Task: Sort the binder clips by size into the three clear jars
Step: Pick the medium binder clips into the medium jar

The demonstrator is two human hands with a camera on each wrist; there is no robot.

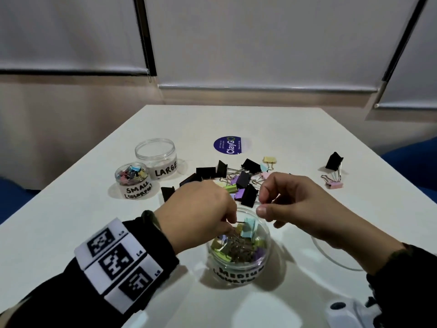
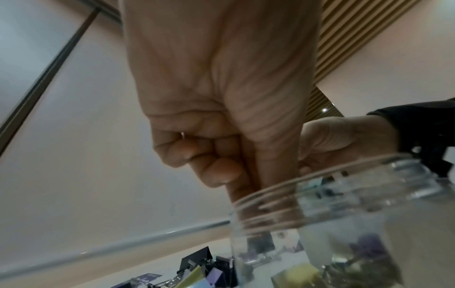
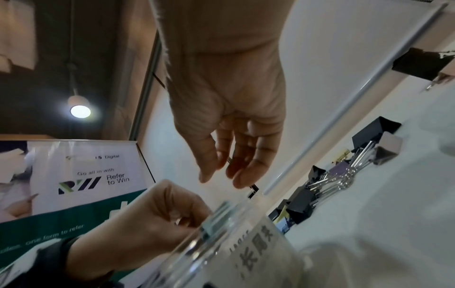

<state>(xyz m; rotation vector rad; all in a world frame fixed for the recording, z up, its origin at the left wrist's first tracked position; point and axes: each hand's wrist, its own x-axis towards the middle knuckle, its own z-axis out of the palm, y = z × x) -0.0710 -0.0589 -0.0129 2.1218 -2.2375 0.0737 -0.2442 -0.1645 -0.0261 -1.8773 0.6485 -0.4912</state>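
Note:
The clear jar labelled MEDIUM stands in front of me, partly filled with coloured clips. My left hand hovers over its mouth, fingers curled, and pinches the wire handle of a light blue binder clip that hangs just inside the rim. My right hand floats just right of the jar. Its fingers are relaxed and apart from the thumb, with nothing clearly held. Behind the hands lies a pile of black and pastel clips. The SMALL jar holds tiny clips. The LARGE jar looks empty.
A black clip and a pink clip lie apart at the right. A round blue sticker sits behind the pile. A white cable curves under my right wrist, and a white device is at the near right corner.

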